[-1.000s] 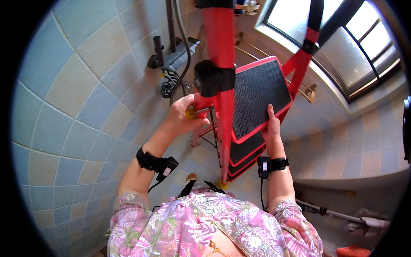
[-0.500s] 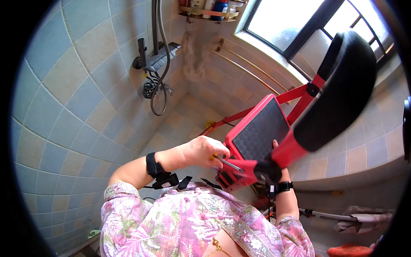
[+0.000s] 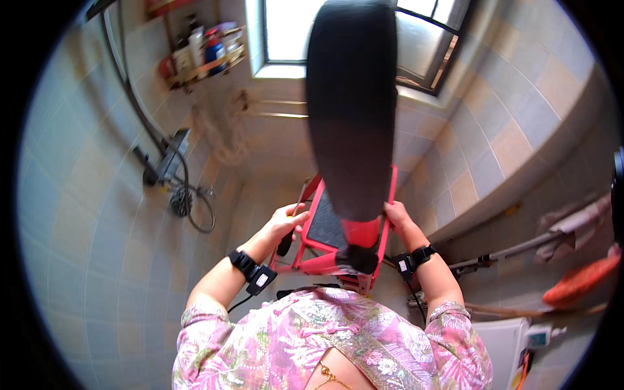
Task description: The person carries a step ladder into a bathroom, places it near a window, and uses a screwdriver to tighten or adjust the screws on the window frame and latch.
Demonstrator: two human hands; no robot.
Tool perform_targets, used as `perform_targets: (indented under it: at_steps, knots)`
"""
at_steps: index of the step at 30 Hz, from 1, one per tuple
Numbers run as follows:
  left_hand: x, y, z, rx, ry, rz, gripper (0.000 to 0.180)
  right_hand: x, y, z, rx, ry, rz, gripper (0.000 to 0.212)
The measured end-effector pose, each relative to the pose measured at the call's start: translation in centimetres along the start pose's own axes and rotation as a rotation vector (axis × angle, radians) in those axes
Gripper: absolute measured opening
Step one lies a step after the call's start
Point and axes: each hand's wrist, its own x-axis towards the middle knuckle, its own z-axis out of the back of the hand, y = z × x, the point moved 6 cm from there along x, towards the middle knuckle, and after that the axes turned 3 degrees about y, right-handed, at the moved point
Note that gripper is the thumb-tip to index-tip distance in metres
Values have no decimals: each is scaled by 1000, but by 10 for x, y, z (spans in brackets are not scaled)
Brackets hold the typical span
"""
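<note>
A red folding step ladder with a dark ribbed tread stands tilted in front of me. Its long black padded top rises toward the window, blurred, and covers part of the tread. My right hand is closed round the red frame on the right side. At the left of the ladder is my left hand, its fingers bent around a thin screwdriver with a yellow handle, mostly hidden there. Whether this hand also touches the frame I cannot tell.
A shower mixer with a looping hose is on the left tiled wall. Bottles fill a corner shelf beside the window. Gold towel rails run below it. At right are a pole and an orange cloth.
My view has turned right. The ladder has swung upright to the middle of the picture. My left hand has come away from the ladder's near joint to its left side; my right hand now grips the right frame.
</note>
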Motion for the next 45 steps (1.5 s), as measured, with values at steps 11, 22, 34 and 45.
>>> perform_targets:
  at_steps: [11, 22, 34, 45]
  knots:
    - [16, -36, -41, 54, 70, 89, 31, 11, 17, 17, 215, 80, 77, 35]
    - [11, -79, -37, 31, 183, 175, 25, 25, 52, 21, 150, 138, 129, 31]
    - [102, -119, 59, 154, 205, 41, 30, 111, 135, -24, 96, 189, 119, 33]
    - [107, -139, 42, -26, 220, 63, 53, 155, 135, -27, -290, 276, 58, 57]
